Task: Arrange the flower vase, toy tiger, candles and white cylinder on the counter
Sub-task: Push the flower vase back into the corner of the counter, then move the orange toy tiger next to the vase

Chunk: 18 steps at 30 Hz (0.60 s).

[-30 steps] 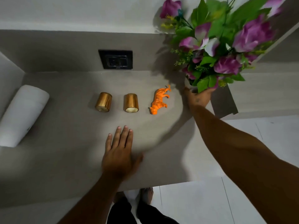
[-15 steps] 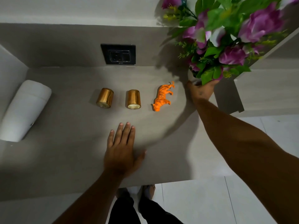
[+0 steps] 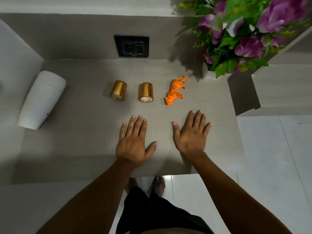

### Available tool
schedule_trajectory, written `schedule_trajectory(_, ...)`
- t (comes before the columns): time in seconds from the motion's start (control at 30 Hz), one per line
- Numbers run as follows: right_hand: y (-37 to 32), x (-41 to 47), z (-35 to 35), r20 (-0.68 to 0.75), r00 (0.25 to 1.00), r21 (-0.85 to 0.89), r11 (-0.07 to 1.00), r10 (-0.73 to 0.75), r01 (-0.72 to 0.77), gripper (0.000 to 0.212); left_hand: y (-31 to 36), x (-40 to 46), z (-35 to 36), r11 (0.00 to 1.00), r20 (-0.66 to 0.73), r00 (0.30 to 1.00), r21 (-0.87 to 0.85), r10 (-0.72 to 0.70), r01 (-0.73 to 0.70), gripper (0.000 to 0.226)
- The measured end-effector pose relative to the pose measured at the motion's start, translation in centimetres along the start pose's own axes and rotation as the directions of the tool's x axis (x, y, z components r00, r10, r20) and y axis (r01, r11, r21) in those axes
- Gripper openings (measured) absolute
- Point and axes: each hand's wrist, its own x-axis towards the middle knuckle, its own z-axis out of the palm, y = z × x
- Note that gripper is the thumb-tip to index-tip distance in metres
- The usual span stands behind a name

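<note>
On the grey counter point(image 3: 84, 149) stand, from left to right, a tall white cylinder point(image 3: 42, 100), two gold candles point(image 3: 118, 90) point(image 3: 146, 92), an orange toy tiger point(image 3: 176, 90) and a white flower vase point(image 3: 208, 74) with purple flowers point(image 3: 248, 31). The flowers hide most of the vase. My left hand point(image 3: 133, 141) lies flat and open on the counter in front of the candles. My right hand point(image 3: 191, 134) lies flat and open beside it, in front of the tiger. Neither hand touches an object.
A black wall socket point(image 3: 131, 46) sits in the back wall behind the candles. A side wall point(image 3: 15, 65) borders the cylinder on the left. A lower ledge point(image 3: 278, 92) adjoins the counter on the right. White floor tiles point(image 3: 270, 166) and my feet point(image 3: 145, 184) show below the front edge.
My right hand has let go of the flower vase and come back to lie flat on the counter next to my left hand. The vase now stands by itself.
</note>
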Motion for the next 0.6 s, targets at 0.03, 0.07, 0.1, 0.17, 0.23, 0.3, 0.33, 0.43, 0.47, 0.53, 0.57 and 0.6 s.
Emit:
schedule_trajectory(0.03, 0.0, 0.0, -0.1, 0.018, 1.0, -0.014, 1.0, -0.001, 0.001, 0.088, 0.0, 0.0, 0.0, 1.0, 0.01, 1.0, 0.007, -0.003, 0.003, 0.09)
schedule_trajectory(0.07, 0.0, 0.1, -0.3, 0.03, 1.0, -0.021, 1.0, -0.005, 0.005, 0.088, 0.0, 0.0, 0.0, 1.0, 0.014, 1.0, 0.012, -0.006, 0.006, 0.09)
schedule_trajectory(0.1, 0.0, 0.3, -0.3, 0.043, 0.999, -0.025, 1.0, -0.008, 0.009, 0.089, 0.0, 0.1, 0.1, 1.0, 0.016, 1.0, 0.014, -0.009, 0.008, 0.09)
schedule_trajectory(0.17, 0.1, 0.4, -0.3, 0.064, 0.998, -0.023, 1.0, -0.007, 0.008, 0.091, 0.0, 0.1, 0.2, 1.0, 0.016, 1.0, 0.015, -0.014, 0.013, 0.09)
schedule_trajectory(0.23, -0.1, 0.5, -0.5, 0.046, 0.999, 0.018, 1.0, 0.001, -0.002, 0.095, 0.0, 0.1, 0.1, 1.0, 0.028, 0.999, 0.022, -0.019, 0.019, 0.09)
schedule_trajectory(0.3, -0.9, 1.2, -1.1, -0.013, 0.998, 0.066, 0.996, -0.06, 0.061, 0.093, 0.1, 0.2, 0.0, 0.999, 0.046, 0.999, 0.028, -0.024, 0.022, 0.09)
schedule_trajectory(0.33, -1.6, 1.8, -1.5, -0.051, 0.991, 0.063, 0.99, -0.125, 0.128, 0.088, 0.1, 0.2, 0.0, 0.999, 0.052, 0.998, 0.03, -0.024, 0.023, 0.09)
schedule_trajectory(0.43, -4.3, 4.7, -2.6, -0.102, 0.952, 0.011, 0.957, -0.289, 0.291, 0.073, 0.1, 0.2, -0.1, 0.999, 0.056, 0.998, 0.033, -0.031, 0.029, 0.09)
schedule_trajectory(0.47, -5.2, 5.8, -3.0, -0.076, 0.948, -0.008, 0.951, -0.308, 0.309, 0.069, 0.1, 0.2, -0.2, 0.999, 0.056, 0.998, 0.029, -0.031, 0.03, 0.09)
schedule_trajectory(0.53, -6.3, 7.4, -3.5, 0.007, 0.942, -0.102, 0.937, -0.336, 0.335, 0.061, 0.1, 0.2, -0.2, 0.999, 0.051, 0.998, 0.019, -0.031, 0.03, 0.09)
schedule_trajectory(0.57, -6.7, 7.9, -3.6, 0.045, 0.938, -0.151, 0.926, -0.343, 0.345, 0.054, 0.1, 0.2, -0.2, 0.999, 0.047, 0.998, 0.015, -0.03, 0.03, 0.09)
schedule_trajectory(0.6, -6.8, 8.3, -3.8, 0.068, 0.937, -0.177, 0.92, -0.344, 0.351, 0.047, 0.1, 0.2, -0.2, 1.0, 0.047, 0.998, 0.012, -0.03, 0.029, 0.09)
